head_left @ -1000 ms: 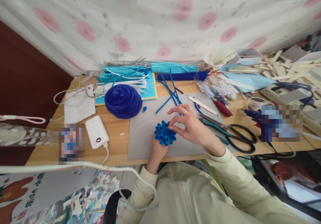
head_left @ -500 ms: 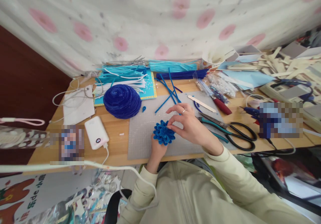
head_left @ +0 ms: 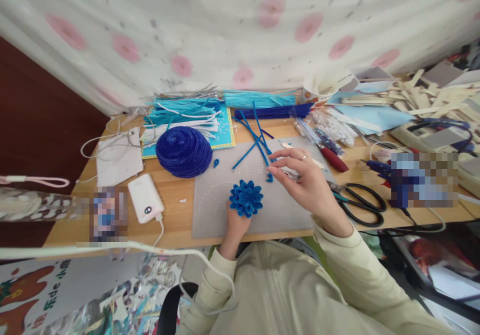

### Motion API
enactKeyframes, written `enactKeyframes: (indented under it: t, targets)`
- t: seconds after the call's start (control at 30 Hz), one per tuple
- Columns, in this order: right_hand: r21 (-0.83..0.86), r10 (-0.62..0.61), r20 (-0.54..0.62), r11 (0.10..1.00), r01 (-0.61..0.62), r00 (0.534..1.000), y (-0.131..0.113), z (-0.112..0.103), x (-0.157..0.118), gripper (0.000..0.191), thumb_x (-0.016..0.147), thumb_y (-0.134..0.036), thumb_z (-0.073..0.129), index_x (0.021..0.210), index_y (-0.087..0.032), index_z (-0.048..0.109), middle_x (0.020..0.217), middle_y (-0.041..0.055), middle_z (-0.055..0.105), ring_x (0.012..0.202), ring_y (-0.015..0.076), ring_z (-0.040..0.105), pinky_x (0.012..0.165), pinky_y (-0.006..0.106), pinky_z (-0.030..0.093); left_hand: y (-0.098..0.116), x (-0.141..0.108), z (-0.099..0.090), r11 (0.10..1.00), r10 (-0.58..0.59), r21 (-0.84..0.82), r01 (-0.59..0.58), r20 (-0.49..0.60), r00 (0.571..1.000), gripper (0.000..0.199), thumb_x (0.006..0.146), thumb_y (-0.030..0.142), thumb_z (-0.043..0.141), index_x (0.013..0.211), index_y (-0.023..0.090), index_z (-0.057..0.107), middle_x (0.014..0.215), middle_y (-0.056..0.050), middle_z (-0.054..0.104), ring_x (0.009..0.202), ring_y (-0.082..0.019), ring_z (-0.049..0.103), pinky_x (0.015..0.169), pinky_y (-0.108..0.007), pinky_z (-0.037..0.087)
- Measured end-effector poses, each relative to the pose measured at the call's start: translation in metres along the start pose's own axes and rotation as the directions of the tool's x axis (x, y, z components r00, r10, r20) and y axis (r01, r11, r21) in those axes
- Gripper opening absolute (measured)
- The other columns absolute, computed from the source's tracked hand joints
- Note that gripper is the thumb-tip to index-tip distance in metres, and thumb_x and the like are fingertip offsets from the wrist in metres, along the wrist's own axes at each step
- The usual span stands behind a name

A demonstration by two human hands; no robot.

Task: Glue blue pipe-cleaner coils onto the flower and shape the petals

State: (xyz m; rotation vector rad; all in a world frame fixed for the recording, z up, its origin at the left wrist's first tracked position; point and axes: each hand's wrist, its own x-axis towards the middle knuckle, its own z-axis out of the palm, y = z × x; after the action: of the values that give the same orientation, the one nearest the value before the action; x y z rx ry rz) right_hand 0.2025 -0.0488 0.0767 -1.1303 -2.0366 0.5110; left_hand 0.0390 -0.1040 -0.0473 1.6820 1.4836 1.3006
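Observation:
My left hand (head_left: 237, 224) is closed beneath a blue pipe-cleaner flower (head_left: 246, 198) with layered, looped petals; the bloom hides most of its fingertips. To the right, my right hand (head_left: 300, 177) hovers over the grey cutting mat (head_left: 210, 210), fingers apart. Just below its fingertips is a small curled blue piece (head_left: 269, 177), and whether they touch I cannot tell. Several loose blue pipe cleaners (head_left: 249, 152) lie crossed beyond that hand. Near the dark-blue coiled dome (head_left: 183, 151) sits a small blue loop (head_left: 216, 163).
Scissors (head_left: 360, 202) and a blue glue gun (head_left: 378, 167) lie on the right, with a red-handled tool (head_left: 333, 159) behind. Bundles of pipe cleaners (head_left: 258, 98) line the back. A white power bank (head_left: 145, 198) with a cable is on the left.
My right hand has left the flower's petals and moved right, its fingers spreading. A small curled blue piece now shows by its fingertips. My left hand and the flower have stayed put.

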Motion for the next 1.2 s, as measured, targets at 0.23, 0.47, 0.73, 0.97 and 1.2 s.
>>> enactKeyframes:
  t: [0.23,0.47,0.73,0.97,1.2]
  targets:
    - [-0.062,0.111,0.2,0.993,-0.101,0.974,-0.002,0.02,-0.026,0.02,0.083,-0.04,0.062,0.078,-0.021,0.067,0.11,0.0107,0.062,0.105,0.028,0.054,0.09,0.046,0.041,0.002,-0.002,0.003,0.996,-0.065,-0.064,0.061,-0.058,0.996,0.019,0.076,0.022,0.058,0.092,0.02,0.069,0.094,-0.006,0.075,0.089,-0.022,0.069,0.081,-0.038,0.055]
    - [0.028,0.095,0.193,0.994,-0.102,0.977,0.003,0.02,-0.024,0.017,0.088,-0.027,0.054,0.075,-0.02,0.062,0.108,0.01,0.062,0.102,0.0253,0.055,0.089,0.044,0.041,0.007,0.001,0.003,0.982,-0.16,-0.107,0.155,-0.044,0.986,0.016,0.074,0.017,0.058,0.084,0.02,0.07,0.089,-0.006,0.075,0.084,-0.022,0.069,0.079,-0.036,0.055]
    - [0.623,0.288,0.08,0.733,-0.273,0.954,0.017,0.015,-0.02,0.024,0.088,-0.04,0.053,0.073,-0.022,0.052,0.093,0.0056,0.065,0.097,0.0221,0.059,0.091,0.039,0.042,-0.006,-0.002,0.007,0.988,-0.098,-0.129,0.088,-0.073,0.993,0.021,0.074,0.015,0.054,0.085,0.022,0.07,0.089,-0.007,0.075,0.085,-0.022,0.069,0.082,-0.037,0.054]
    - [0.917,0.404,0.278,0.16,-0.367,0.871,0.017,0.009,-0.017,0.028,0.082,-0.043,0.062,0.071,-0.024,0.045,0.042,-0.0106,0.046,0.035,0.0093,0.042,0.061,0.03,0.053,-0.024,-0.012,0.009,0.997,-0.07,-0.042,0.064,-0.149,0.986,0.016,0.068,0.018,0.057,0.078,0.024,0.067,0.084,-0.006,0.074,0.085,-0.024,0.069,0.082,-0.04,0.054]
    - [0.66,0.545,0.027,0.62,-0.425,0.838,0.045,-0.023,-0.031,0.052,0.087,-0.052,0.051,0.047,-0.021,0.04,0.033,-0.0069,0.036,0.036,0.0088,0.038,0.066,0.03,0.051,-0.011,-0.009,0.009,0.955,-0.232,-0.216,0.205,-0.113,0.966,0.015,0.068,0.014,0.054,0.073,0.024,0.064,0.076,-0.005,0.074,0.07,-0.021,0.069,0.068,-0.035,0.056]
